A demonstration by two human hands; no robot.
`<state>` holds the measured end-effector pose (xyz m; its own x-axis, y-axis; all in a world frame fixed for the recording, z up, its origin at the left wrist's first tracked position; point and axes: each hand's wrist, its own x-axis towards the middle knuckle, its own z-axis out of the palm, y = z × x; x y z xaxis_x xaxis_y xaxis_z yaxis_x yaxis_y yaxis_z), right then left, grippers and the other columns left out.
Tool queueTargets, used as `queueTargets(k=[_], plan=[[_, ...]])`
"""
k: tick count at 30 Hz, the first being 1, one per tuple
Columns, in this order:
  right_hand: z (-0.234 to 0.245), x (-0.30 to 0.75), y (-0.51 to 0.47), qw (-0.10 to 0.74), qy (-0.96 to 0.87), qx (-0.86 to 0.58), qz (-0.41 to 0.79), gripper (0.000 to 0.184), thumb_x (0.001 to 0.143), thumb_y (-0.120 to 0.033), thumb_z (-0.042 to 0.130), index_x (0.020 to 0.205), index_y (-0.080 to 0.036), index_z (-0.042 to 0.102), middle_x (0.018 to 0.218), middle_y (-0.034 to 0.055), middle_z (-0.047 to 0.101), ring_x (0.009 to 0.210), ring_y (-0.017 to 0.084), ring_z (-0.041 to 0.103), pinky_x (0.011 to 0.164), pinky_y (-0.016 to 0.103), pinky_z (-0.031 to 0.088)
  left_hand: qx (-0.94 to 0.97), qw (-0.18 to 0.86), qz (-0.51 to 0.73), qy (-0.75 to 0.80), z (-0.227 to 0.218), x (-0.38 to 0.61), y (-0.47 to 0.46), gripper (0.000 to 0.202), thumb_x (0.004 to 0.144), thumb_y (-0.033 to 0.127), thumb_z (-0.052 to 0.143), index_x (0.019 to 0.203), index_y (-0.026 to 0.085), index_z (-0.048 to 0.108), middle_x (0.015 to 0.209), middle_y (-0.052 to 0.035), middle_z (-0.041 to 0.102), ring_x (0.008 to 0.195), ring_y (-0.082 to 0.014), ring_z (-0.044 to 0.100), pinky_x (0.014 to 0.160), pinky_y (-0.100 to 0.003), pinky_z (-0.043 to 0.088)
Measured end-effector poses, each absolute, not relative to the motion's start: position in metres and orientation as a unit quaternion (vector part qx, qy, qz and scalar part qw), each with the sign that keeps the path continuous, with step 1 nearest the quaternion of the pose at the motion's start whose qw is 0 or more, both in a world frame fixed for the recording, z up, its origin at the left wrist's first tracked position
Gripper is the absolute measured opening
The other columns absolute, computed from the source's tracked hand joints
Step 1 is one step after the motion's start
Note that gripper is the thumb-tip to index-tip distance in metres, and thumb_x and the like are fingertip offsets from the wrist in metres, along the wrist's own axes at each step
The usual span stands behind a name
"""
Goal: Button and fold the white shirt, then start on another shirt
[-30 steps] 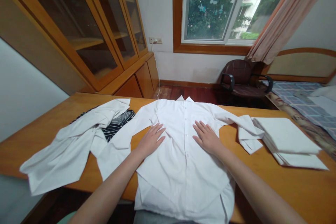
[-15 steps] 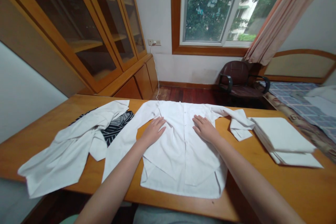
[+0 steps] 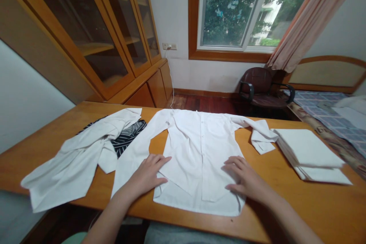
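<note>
Wooden counter [image 3: 288,213] is carrying white shirt [image 3: 190,152], lying spread, buttons up. Left hand [image 3: 149,172] is splaying thumb and fingers at its left edge; right hand [image 3: 246,180], unclenched, is curving over its right edge. Folded white cloth [image 3: 310,148] is sitting beside shirt sleeve [image 3: 261,133].

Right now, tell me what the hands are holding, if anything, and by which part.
Nothing appears to be held: the left hand and right hand are open, one at each side of the spread-out white shirt, with no cloth visibly pinched.
</note>
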<state>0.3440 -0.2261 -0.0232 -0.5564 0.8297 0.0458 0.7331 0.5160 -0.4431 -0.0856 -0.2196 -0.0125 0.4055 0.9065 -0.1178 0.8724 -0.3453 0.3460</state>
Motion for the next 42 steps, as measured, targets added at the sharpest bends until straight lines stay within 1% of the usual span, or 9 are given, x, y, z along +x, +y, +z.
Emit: queueTargets(k=[4, 8, 15, 20, 24, 31, 36, 39, 42], plan=[[-0.039, 0.343, -0.246, 0.123, -0.841, -0.494, 0.186, 0.072, 0.067, -0.045, 0.084, 0.132, -0.027, 0.061, 0.146, 0.0114, 0.050, 0.143, 0.037, 0.029, 0.116, 0.058, 0.030, 0.803, 0.190, 0.063, 0.562, -0.016, -0.078, -0.222, 0.058, 0.083, 0.026, 0.066, 0.140, 0.026, 0.054, 0.122, -0.0076, 0.061, 0.116, -0.0269, 0.054, 0.103, -0.041, 0.044], [-0.048, 0.337, -0.257, 0.130, -0.831, -0.509, 0.182, 0.074, 0.069, -0.041, 0.081, 0.138, -0.030, 0.056, 0.152, 0.0095, 0.044, 0.147, 0.037, 0.022, 0.118, 0.059, 0.026, 0.786, 0.210, 0.122, 0.569, -0.026, -0.075, -0.219, 0.050, 0.088, 0.024, 0.057, 0.138, 0.023, 0.055, 0.124, -0.0093, 0.062, 0.117, -0.0257, 0.058, 0.103, -0.039, 0.047], [-0.056, 0.348, -0.264, 0.178, -0.819, -0.530, 0.133, 0.050, 0.087, -0.026, 0.059, 0.137, -0.028, 0.055, 0.150, 0.0095, 0.045, 0.147, 0.031, 0.027, 0.116, 0.055, 0.034, 0.744, 0.241, 0.225, 0.581, -0.015, -0.087, -0.228, 0.043, 0.091, 0.034, 0.053, 0.133, 0.022, 0.059, 0.126, -0.0084, 0.065, 0.111, -0.0236, 0.063, 0.099, -0.036, 0.051], [-0.064, 0.350, -0.268, 0.212, -0.821, -0.522, 0.087, 0.049, 0.088, -0.018, 0.052, 0.136, -0.026, 0.054, 0.145, 0.0108, 0.048, 0.142, 0.030, 0.035, 0.114, 0.054, 0.038, 0.714, 0.261, 0.245, 0.602, -0.002, -0.110, -0.247, 0.048, 0.088, 0.040, 0.057, 0.132, 0.022, 0.059, 0.091, -0.0020, 0.066, 0.080, -0.0185, 0.063, 0.079, -0.030, 0.054], [-0.066, 0.346, -0.268, 0.226, -0.825, -0.516, 0.044, 0.049, 0.086, -0.013, 0.051, 0.133, -0.023, 0.055, 0.139, 0.0117, 0.052, 0.136, 0.030, 0.041, 0.111, 0.053, 0.043, 0.731, 0.222, 0.231, 0.603, -0.003, -0.128, -0.259, 0.041, 0.087, 0.035, 0.054, 0.124, 0.021, 0.064, 0.080, 0.0003, 0.061, 0.074, -0.0178, 0.062, 0.073, -0.028, 0.054], [-0.059, 0.333, -0.267, 0.182, -0.805, -0.564, -0.036, 0.061, 0.078, -0.001, 0.048, 0.132, -0.026, 0.055, 0.140, 0.0094, 0.054, 0.130, 0.032, 0.045, 0.106, 0.052, 0.047, 0.767, 0.042, 0.290, 0.571, -0.008, -0.136, -0.275, 0.028, 0.086, 0.023, 0.050, 0.107, 0.021, 0.069, 0.085, -0.0030, 0.061, 0.078, -0.0176, 0.063, 0.075, -0.027, 0.054], [-0.052, 0.327, -0.268, 0.179, -0.778, -0.601, -0.051, 0.059, 0.079, -0.007, 0.053, 0.136, -0.024, 0.051, 0.140, 0.0121, 0.051, 0.122, 0.032, 0.049, 0.103, 0.051, 0.049, 0.723, -0.093, 0.380, 0.569, -0.004, -0.119, -0.282, 0.019, 0.091, 0.018, 0.049, 0.097, 0.020, 0.068, 0.088, -0.0043, 0.055, 0.081, -0.0184, 0.060, 0.077, -0.031, 0.052], [-0.052, 0.327, -0.269, 0.191, -0.763, -0.616, -0.043, 0.055, 0.080, -0.012, 0.054, 0.134, -0.022, 0.049, 0.136, 0.0138, 0.052, 0.117, 0.033, 0.052, 0.100, 0.051, 0.050, 0.705, -0.092, 0.395, 0.582, -0.010, -0.114, -0.280, 0.015, 0.089, 0.018, 0.050, 0.094, 0.020, 0.064, 0.098, -0.0069, 0.056, 0.092, -0.0216, 0.060, 0.083, -0.035, 0.054], [-0.055, 0.329, -0.271, 0.203, -0.753, -0.625, -0.036, 0.058, 0.079, -0.010, 0.051, 0.135, -0.023, 0.047, 0.135, 0.0138, 0.051, 0.116, 0.033, 0.052, 0.100, 0.052, 0.050, 0.708, -0.033, 0.375, 0.598, -0.022, -0.116, -0.277, 0.025, 0.084, 0.020, 0.052, 0.108, 0.019, 0.060, 0.113, -0.0100, 0.057, 0.101, -0.0236, 0.061, 0.084, -0.037, 0.056]])
